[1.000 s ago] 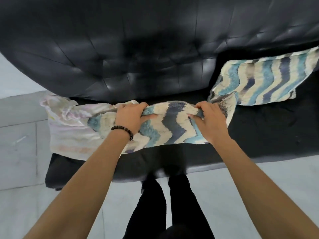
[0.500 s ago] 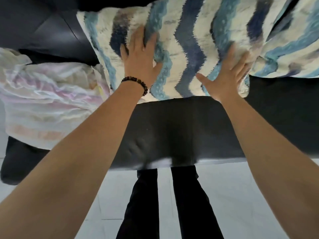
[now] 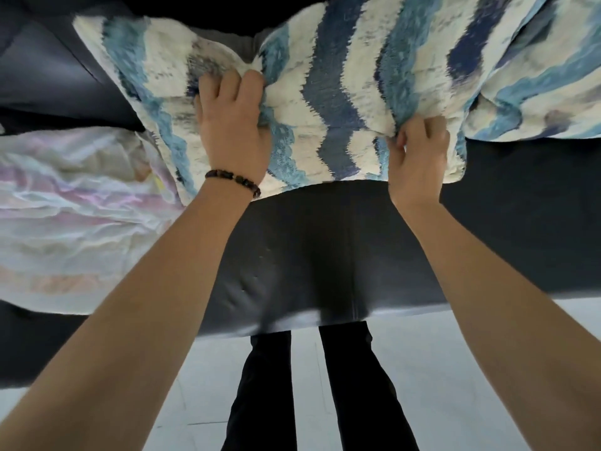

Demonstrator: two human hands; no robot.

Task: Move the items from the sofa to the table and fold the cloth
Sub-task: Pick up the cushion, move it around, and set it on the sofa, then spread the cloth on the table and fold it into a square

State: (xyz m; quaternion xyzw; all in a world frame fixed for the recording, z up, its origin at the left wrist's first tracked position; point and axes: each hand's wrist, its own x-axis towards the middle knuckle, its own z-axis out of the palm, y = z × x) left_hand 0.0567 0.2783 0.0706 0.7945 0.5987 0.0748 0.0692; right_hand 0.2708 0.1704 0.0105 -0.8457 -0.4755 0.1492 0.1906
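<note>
Cloth (image 3: 331, 92), striped, lies on the sofa (image 3: 325, 255) seat just ahead of you, its long axis running left to right. Your left hand (image 3: 232, 125) grips a bunched fold well in from its left end. Your right hand (image 3: 418, 157), nearer you, pinches the near edge; lifting likely needs both.

Black leather sofa (image 3: 309, 255) — pale grey tiled floor (image 3: 455, 369) in front of it.
</note>
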